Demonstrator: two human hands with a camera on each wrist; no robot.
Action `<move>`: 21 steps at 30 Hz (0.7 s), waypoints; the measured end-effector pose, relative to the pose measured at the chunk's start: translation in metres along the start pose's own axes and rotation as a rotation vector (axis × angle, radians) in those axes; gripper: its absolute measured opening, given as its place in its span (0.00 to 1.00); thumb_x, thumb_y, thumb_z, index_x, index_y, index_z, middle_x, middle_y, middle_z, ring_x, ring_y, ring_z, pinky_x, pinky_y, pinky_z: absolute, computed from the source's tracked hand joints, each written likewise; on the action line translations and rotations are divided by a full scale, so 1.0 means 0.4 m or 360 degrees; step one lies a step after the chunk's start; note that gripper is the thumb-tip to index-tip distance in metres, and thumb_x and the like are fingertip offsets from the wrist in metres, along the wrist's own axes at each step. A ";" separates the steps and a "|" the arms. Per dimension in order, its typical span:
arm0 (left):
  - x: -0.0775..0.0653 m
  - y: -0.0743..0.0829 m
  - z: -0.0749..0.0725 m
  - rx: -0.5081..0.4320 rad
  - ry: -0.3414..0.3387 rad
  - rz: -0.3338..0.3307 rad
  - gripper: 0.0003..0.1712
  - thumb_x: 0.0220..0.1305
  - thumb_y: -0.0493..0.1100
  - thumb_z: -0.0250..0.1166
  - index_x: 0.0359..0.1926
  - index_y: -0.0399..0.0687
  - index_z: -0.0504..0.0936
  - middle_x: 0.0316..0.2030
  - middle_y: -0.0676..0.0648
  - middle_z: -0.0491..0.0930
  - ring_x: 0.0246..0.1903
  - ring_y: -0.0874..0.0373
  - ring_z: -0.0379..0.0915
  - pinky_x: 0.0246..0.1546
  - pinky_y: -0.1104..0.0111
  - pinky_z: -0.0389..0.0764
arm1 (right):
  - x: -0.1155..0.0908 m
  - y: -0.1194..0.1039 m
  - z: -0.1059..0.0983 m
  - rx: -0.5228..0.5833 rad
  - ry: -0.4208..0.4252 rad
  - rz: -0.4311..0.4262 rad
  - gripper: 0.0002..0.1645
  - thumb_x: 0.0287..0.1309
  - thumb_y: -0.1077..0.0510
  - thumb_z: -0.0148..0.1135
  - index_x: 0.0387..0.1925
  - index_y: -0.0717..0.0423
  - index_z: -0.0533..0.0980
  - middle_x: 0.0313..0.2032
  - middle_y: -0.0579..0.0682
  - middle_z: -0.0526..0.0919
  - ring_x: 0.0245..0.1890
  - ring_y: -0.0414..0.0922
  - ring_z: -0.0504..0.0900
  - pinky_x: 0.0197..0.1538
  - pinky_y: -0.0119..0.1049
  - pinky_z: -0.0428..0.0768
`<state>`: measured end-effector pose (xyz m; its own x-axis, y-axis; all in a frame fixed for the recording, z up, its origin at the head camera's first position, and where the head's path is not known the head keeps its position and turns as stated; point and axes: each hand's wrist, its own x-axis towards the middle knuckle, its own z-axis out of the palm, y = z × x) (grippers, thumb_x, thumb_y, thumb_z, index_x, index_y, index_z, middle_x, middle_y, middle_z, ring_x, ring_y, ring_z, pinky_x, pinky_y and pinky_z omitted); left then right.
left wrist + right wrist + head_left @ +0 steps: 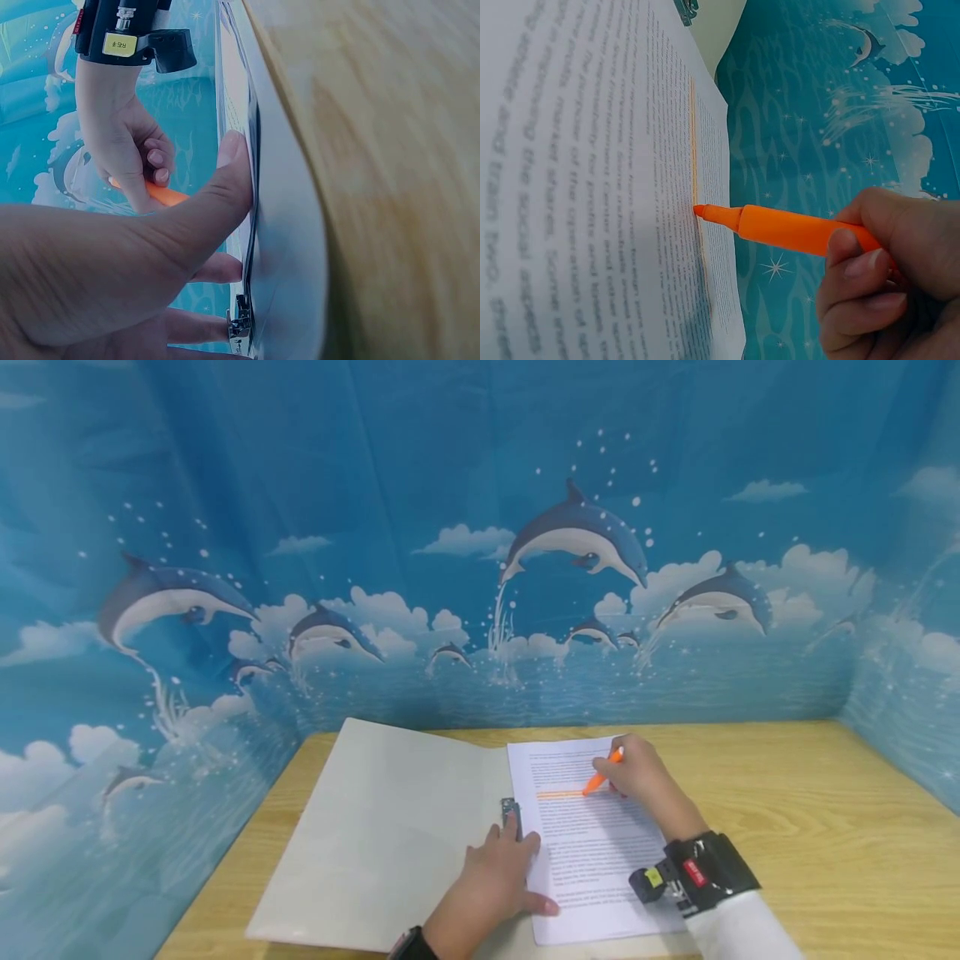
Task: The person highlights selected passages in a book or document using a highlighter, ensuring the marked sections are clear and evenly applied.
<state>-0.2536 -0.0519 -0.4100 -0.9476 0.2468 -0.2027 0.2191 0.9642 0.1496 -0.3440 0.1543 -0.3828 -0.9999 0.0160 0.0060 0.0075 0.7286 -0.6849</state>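
An orange highlighter [795,229] is pinched in my right hand [637,768], its tip touching the printed paper [592,860] in its upper half. An orange line [558,794] runs across the text to the tip. With fingers spread, my left hand [495,877] rests at the paper's left edge, the thumb on the sheet lower down. Its fingertips touch the metal clip [510,810] of the folder. In the left wrist view, the thumb lies against the page and other fingers reach the clip [240,326].
The pale folder [375,843] lies opened out on the wooden table [810,810], its cover to the left and the paper on its right side. A blue dolphin-print curtain [450,485] hangs behind. A black wrist camera [648,883] sits low over the paper.
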 end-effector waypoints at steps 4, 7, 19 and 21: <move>0.002 0.000 0.001 0.0008 -0.0003 -0.0002 0.55 0.26 0.70 0.70 0.60 0.52 0.71 0.68 0.38 0.62 0.63 0.39 0.60 0.51 0.36 0.73 | 0.004 0.008 -0.011 -0.0016 -0.0019 0.0011 0.12 0.55 0.58 0.60 0.27 0.63 0.70 0.11 0.50 0.76 0.11 0.41 0.72 0.16 0.31 0.68; 0.003 0.000 0.001 0.0003 -0.0005 -0.0003 0.55 0.26 0.70 0.70 0.60 0.53 0.71 0.68 0.38 0.62 0.63 0.39 0.60 0.51 0.36 0.73 | 0.005 0.015 -0.019 -0.0029 -0.0028 0.0021 0.12 0.55 0.57 0.59 0.27 0.63 0.69 0.11 0.50 0.76 0.11 0.41 0.71 0.16 0.31 0.67; 0.001 0.003 -0.002 -0.0022 -0.0019 -0.0028 0.55 0.26 0.69 0.71 0.61 0.53 0.71 0.69 0.38 0.61 0.64 0.38 0.58 0.53 0.35 0.71 | 0.009 0.039 -0.042 -0.0043 -0.0015 0.0081 0.12 0.55 0.57 0.59 0.31 0.64 0.70 0.10 0.48 0.74 0.11 0.41 0.71 0.15 0.30 0.67; 0.000 0.003 -0.001 -0.0014 -0.0018 -0.0029 0.55 0.26 0.69 0.71 0.61 0.53 0.71 0.69 0.38 0.61 0.64 0.38 0.58 0.53 0.36 0.71 | 0.010 0.045 -0.046 -0.0033 -0.0011 0.0079 0.12 0.55 0.58 0.59 0.30 0.64 0.70 0.10 0.48 0.74 0.11 0.41 0.71 0.16 0.31 0.68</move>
<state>-0.2535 -0.0506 -0.4093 -0.9488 0.2303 -0.2162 0.1997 0.9676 0.1542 -0.3478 0.1801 -0.3817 -0.9983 0.0481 -0.0328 0.0577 0.7410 -0.6690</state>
